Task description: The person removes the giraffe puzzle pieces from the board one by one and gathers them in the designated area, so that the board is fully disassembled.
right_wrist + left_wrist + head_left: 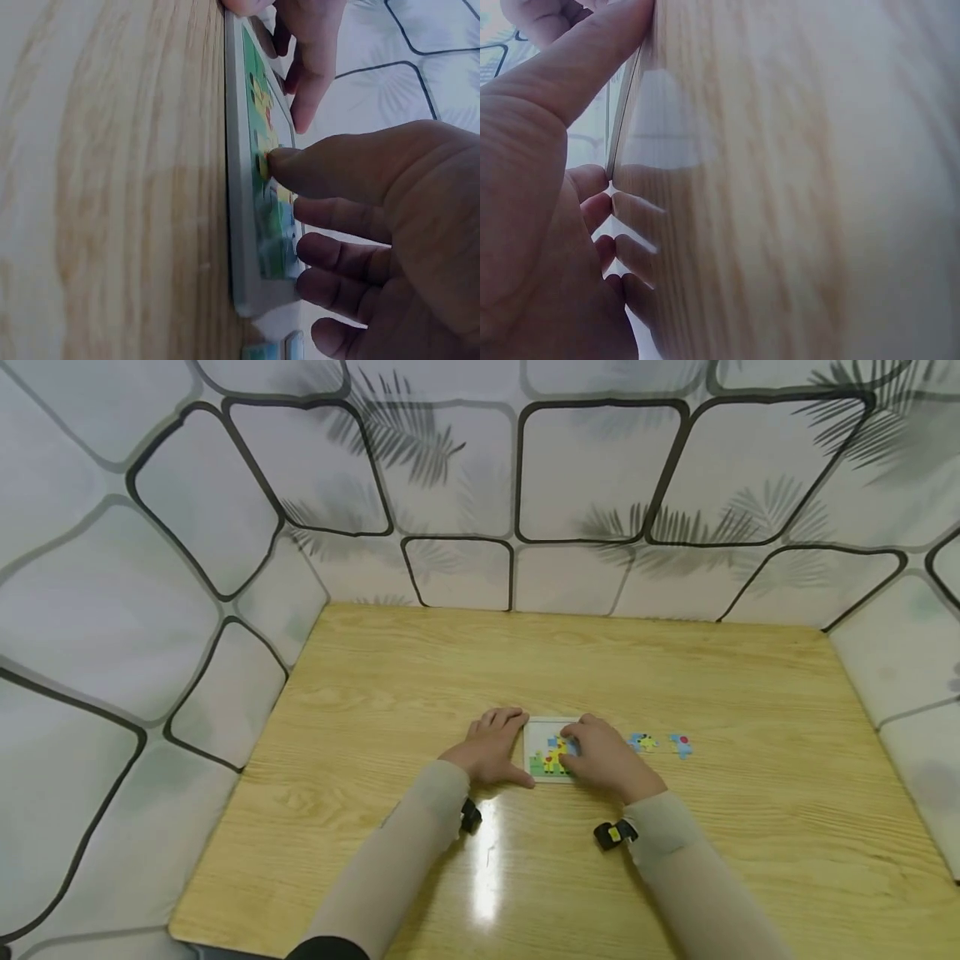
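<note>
On the worktop (450, 668), left hand (495, 747) spread against the puzzle (542, 745), right hand (606, 760) pinching a piece (573, 747): likely light, stiff, best held edgewise.

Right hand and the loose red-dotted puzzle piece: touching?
Apart. Head view: the red-dotted puzzle piece lies off to the side of the right hand, with bare table showing between.

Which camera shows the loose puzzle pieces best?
The head view: it looks down on the loose pieces, right of the frame. The right wrist view catches only parts at its bottom edge; the left wrist view shows none.
</note>
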Tool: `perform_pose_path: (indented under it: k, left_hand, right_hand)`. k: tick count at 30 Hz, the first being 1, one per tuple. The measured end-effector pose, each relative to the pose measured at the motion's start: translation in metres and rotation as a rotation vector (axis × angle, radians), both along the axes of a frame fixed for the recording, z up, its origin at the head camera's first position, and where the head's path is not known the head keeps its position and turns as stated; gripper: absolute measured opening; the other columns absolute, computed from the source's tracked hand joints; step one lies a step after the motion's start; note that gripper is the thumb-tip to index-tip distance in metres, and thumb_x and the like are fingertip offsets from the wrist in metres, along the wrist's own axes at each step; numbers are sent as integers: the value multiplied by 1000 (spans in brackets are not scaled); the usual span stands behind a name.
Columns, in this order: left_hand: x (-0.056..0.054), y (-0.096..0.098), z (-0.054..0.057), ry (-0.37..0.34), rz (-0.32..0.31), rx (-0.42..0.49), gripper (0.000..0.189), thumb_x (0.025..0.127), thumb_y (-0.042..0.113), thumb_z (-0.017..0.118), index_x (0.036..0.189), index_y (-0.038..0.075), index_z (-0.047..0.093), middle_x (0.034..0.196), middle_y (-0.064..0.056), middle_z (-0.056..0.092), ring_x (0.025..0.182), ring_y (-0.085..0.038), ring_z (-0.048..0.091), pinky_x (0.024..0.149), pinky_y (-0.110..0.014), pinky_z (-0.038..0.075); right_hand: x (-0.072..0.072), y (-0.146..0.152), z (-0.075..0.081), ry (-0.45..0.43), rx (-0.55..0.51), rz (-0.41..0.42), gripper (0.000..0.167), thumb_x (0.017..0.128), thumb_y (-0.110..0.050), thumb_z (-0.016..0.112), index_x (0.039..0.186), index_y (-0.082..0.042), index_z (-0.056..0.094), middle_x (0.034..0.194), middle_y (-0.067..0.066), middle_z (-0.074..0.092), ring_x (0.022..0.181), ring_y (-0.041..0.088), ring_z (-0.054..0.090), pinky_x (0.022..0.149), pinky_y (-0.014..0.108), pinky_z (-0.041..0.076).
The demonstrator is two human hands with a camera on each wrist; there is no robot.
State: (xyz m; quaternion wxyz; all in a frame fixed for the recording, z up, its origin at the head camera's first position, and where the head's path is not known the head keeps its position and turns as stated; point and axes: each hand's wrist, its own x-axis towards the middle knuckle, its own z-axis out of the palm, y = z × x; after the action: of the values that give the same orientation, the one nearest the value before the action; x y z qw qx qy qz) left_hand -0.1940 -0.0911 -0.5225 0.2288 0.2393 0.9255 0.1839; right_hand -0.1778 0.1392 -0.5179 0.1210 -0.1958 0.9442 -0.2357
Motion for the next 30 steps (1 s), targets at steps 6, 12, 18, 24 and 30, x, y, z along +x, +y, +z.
perform_pose_path:
  k: [6,12,18,24,30]
  left_hand:
    - [0,0,0,-7,-2,16,114,78,64,77,163,17,17,167,-3,14,152,-29,11,120,-49,16]
    - [0,0,-2,-4,-2,10,114,78,65,76,163,17,17,167,-3,13,152,-28,10,121,-49,16]
    - [0,-1,-4,0,4,13,115,77,65,77,163,17,17,167,-2,14,152,-28,10,121,-49,16]
    - [0,0,-3,-5,4,7,115,77,66,77,163,17,17,167,-2,13,152,-29,10,121,-49,16]
    - [0,-1,-3,8,0,21,115,77,65,78,162,17,19,167,-3,15,152,-29,11,120,-49,18]
  right_hand:
    - [-8,-6,0,-113,-11,-50,31,91,-15,72,116,4,65,105,13,60,92,26,58,86,47,50]
    - [-9,-3,-4,-182,-100,-119,28,91,-13,74,112,-1,62,108,13,59,97,27,57,87,46,48]
    - [0,6,-7,-112,-196,-147,12,96,-13,68,106,-7,66,95,5,64,84,20,59,76,40,50]
    - [9,13,-10,-97,-348,-228,9,98,-15,66,104,-9,69,96,4,70,88,18,64,79,38,52]
    - [15,34,-10,-203,-644,-367,23,100,-13,64,117,2,62,107,15,69,93,23,71,79,31,56]
